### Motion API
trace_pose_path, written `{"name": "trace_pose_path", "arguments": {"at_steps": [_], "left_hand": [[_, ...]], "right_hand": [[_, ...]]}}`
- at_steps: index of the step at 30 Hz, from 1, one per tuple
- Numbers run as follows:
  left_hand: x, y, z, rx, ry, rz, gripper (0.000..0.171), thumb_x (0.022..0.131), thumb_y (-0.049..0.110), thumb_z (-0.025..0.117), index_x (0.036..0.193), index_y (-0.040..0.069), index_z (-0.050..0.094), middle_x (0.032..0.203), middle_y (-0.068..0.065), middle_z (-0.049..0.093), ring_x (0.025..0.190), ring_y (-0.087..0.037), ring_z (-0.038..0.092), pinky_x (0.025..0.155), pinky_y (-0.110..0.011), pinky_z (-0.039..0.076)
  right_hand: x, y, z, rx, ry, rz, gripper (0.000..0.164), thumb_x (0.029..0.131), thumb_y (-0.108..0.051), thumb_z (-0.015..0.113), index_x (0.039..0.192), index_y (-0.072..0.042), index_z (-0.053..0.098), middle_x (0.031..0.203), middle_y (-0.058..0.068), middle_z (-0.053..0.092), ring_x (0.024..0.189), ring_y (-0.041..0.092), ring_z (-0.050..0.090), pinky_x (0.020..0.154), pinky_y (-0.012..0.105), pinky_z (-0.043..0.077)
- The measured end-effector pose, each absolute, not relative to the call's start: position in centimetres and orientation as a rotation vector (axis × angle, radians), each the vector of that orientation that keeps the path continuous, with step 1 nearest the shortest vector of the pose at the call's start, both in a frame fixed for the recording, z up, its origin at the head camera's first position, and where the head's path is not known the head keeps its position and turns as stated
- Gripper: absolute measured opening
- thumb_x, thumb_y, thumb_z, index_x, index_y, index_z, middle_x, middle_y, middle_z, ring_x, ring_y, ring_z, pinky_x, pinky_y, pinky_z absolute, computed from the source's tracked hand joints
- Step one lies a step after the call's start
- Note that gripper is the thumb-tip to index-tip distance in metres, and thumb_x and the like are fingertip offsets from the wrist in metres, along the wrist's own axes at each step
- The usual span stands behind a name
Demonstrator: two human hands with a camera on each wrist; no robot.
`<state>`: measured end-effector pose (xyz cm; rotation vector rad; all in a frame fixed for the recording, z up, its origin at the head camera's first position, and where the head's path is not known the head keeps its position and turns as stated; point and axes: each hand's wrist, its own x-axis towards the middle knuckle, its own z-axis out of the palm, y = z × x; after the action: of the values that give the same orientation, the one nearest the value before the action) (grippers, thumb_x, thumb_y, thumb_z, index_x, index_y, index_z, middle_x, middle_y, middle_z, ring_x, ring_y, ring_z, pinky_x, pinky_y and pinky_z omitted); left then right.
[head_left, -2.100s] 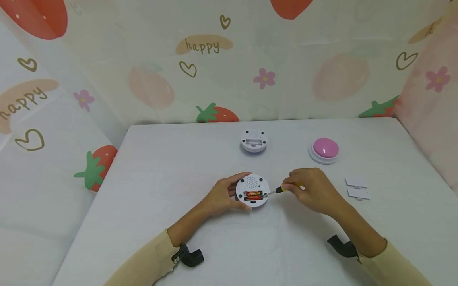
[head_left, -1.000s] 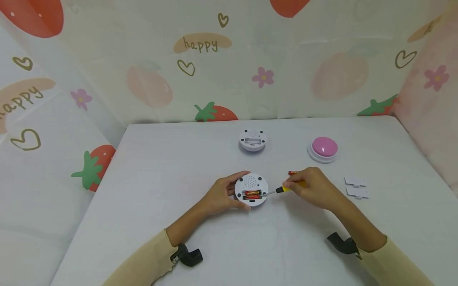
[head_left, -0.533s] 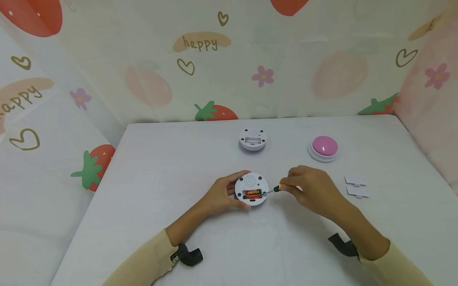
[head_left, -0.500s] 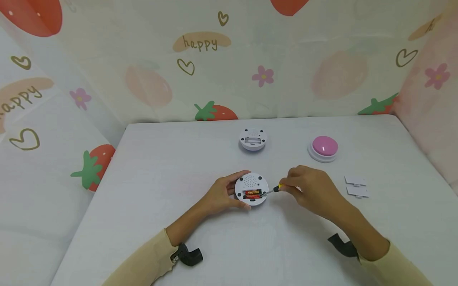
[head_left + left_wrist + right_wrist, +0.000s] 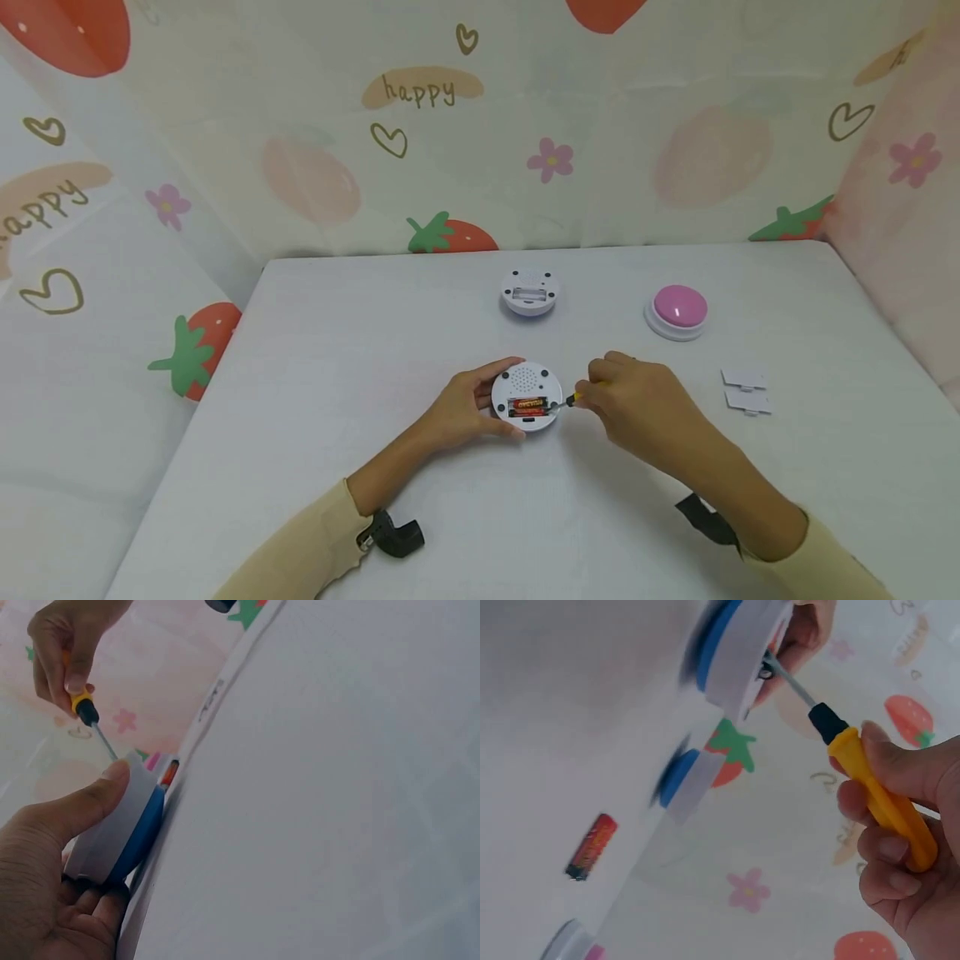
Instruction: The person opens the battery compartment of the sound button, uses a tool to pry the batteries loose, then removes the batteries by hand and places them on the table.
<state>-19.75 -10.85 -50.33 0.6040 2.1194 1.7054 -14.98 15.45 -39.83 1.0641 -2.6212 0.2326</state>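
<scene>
Our left hand is clamped round the rim of a round device, thumb along the near edge and fingers at the far edge; our right hand is closed about the yellow handle of a screwdriver. The two hands stand apart, joined only by the tool. The device sits near the middle of the counter, white underside up and blue dome downward; we cannot tell whether the dome bears on the surface. Its compartment is uncovered and holds red batteries, apparently two.

We judge the step in hand to be work at those batteries: the tip reaches the right end of the compartment, by the metal contact. Whether it is prying a battery out or helping one seat, we cannot make out. Either way, the next move calls for a firm left grip and small, controlled pressure, so the tip does not slip or bend the contact.

One loose battery lies on the counter, hidden from the head view. Beyond the held device is an upturned second device with a bare compartment; off to the right are a pink button and two white covers.
</scene>
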Motion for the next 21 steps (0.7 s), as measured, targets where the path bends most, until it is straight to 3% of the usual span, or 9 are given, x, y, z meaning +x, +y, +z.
{"name": "trace_pose_path", "arguments": {"at_steps": [5, 13, 21], "left_hand": [[-19.8, -10.9, -50.4, 0.603, 2.122, 1.707, 0.098, 0.068, 0.003, 0.094, 0.153, 0.013, 0.045, 0.151, -0.003, 0.050, 0.130, -0.020, 0.057, 0.102, -0.025, 0.049], [-19.8, -10.9, -50.5, 0.606, 2.114, 1.721, 0.097, 0.067, 0.002, 0.094, 0.151, 0.015, 0.048, 0.146, -0.004, 0.055, 0.125, -0.020, 0.061, 0.101, -0.025, 0.050], [-19.8, -10.9, -50.4, 0.611, 2.128, 1.707, 0.097, 0.067, 0.002, 0.094, 0.151, 0.015, 0.048, 0.148, -0.004, 0.053, 0.126, -0.020, 0.060, 0.101, -0.025, 0.050]], "right_hand": [[-15.1, 14.3, -38.5, 1.146, -2.652, 0.040, 0.012, 0.082, -0.015, 0.086, 0.091, -0.009, 0.081, 0.077, 0.000, 0.064, 0.070, 0.014, 0.049, 0.053, 0.018, 0.045], [-15.1, 13.1, -37.3, 1.259, -2.684, -0.264, 0.021, 0.077, -0.010, 0.088, 0.097, -0.007, 0.080, 0.086, 0.004, 0.068, 0.078, 0.018, 0.056, 0.065, 0.024, 0.057], [-15.0, 13.4, -37.8, 1.184, -2.726, -0.170, 0.014, 0.081, -0.010, 0.084, 0.094, -0.007, 0.080, 0.082, 0.003, 0.066, 0.074, 0.017, 0.053, 0.060, 0.023, 0.053]]}}
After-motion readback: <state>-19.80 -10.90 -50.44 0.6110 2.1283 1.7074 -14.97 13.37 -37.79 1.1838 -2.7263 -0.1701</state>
